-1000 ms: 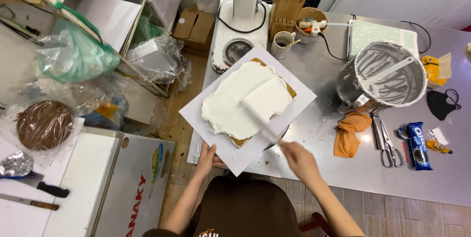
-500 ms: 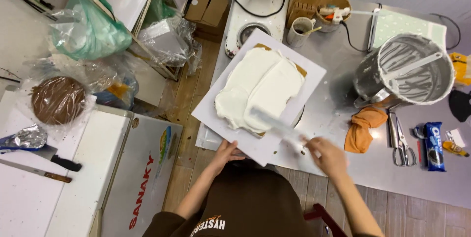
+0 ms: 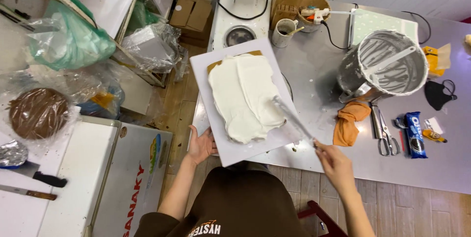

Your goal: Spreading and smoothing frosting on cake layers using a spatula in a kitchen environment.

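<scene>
A person in a brown top is frosting a rectangular cake at a steel worktable (image 3: 319,70), seen from above.

At nine o'clock, a round chocolate cake (image 3: 37,112) is sitting wrapped in clear plastic, with a black-handled knife (image 3: 34,175) lying below it on a white surface.

Nearer centre, the left hand (image 3: 201,145) is gripping the seven o'clock corner of the white cake board (image 3: 230,149), fingers curled under the edge and thumb lying on top, apparently steadying the board, which is overhanging the table edge.

On the board, the cake (image 3: 245,95) is lying under an uneven coat of white cream, with a strip of brown base showing at its far end.

At five o'clock from the cake, the right hand (image 3: 333,163) is closing its fingers around the handle of a long metal spatula (image 3: 293,118), whose blade is angling up toward eleven o'clock and touching the cream's right-hand edge, seemingly held low so that it skims the surface.

At two o'clock, a steel mixing bowl (image 3: 392,68) smeared with cream is standing within reach, a scraper resting inside. Below it an orange cloth (image 3: 349,123) and scissors (image 3: 382,131) are lying just beside each other, with a blue biscuit packet (image 3: 414,135) farther right.
</scene>
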